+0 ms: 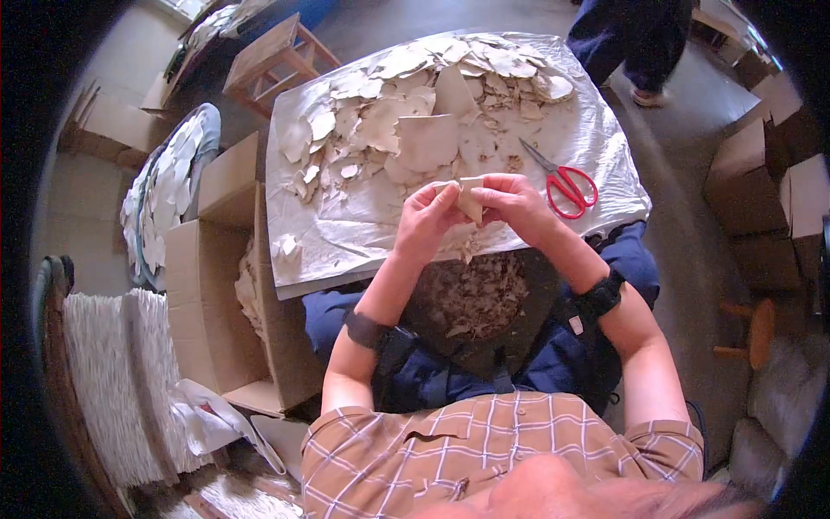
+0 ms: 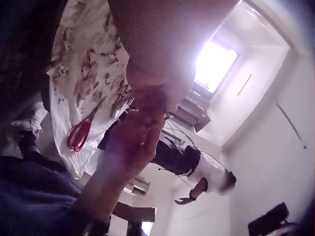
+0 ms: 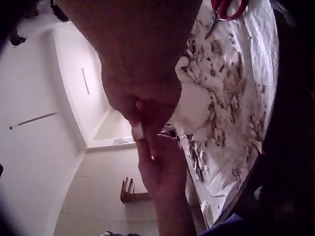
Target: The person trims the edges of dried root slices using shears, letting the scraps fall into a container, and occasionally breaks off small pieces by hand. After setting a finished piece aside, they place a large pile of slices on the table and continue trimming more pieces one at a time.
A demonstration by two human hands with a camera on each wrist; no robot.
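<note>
In front of the body, over the near edge of the cloth-covered table [image 1: 346,251], both hands meet at a small pale, thin flat piece [image 1: 469,206]. My left hand [image 1: 425,218] pinches its left side between thumb and fingers. The right hand [image 1: 516,205] pinches the other side, thumb on the face of the piece. In the right wrist view a bit of the pale piece [image 3: 138,132] shows between the hands; the fingers hide most of it. Scissors [image 1: 558,171] with red handles lie on the cloth right of the right hand.
A heap of pale flat pieces [image 1: 380,125] covers the table's far half. Between the knees sits a dark container of scraps [image 1: 484,298]. An open cardboard box [image 1: 207,303] stands at the left, a wooden stool [image 1: 268,60] behind. Another person [image 1: 631,39] stands at the far right.
</note>
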